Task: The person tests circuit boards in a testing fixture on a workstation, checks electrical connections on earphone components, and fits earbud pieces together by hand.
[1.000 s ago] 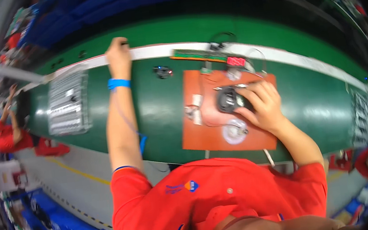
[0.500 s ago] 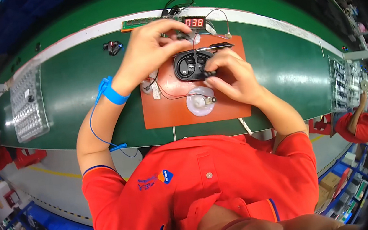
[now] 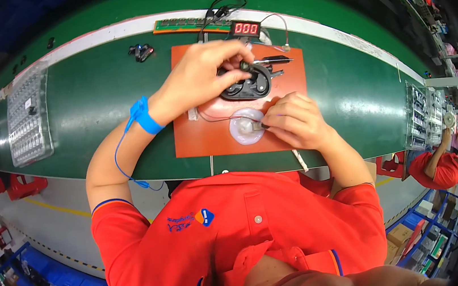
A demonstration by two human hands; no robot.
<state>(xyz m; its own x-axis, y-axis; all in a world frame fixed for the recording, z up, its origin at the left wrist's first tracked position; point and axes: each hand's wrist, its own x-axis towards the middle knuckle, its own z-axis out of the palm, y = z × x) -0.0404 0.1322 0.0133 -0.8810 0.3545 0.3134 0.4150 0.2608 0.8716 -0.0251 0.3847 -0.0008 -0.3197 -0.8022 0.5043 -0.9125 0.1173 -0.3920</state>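
My left hand (image 3: 212,72), with a blue wrist strap (image 3: 144,116) at its wrist, is bent over a black earphone charging case (image 3: 249,88). Its thumb and fingers pinch a small dark earbud (image 3: 246,66) above the case's upper part; the fingers hide some of the case. Lower right, my right hand (image 3: 298,122) is closed, fingertips together at the rim of a round whitish dish (image 3: 241,132). A small dark piece (image 3: 264,125) shows at those fingertips, beside a wired metal part in the dish; its kind is mostly hidden.
An orange mat (image 3: 200,141) lies under the work on the green table (image 3: 102,90). Behind it stand a red digit display (image 3: 245,29) and a green circuit strip (image 3: 180,26). Dark earbuds (image 3: 141,52) lie far left. Clear trays (image 3: 31,121) stand at both sides; co-workers sit beyond.
My left hand has come down from beside the display to the case. My right hand has left the case and moved nearer, to the dish. The display's digits have changed.
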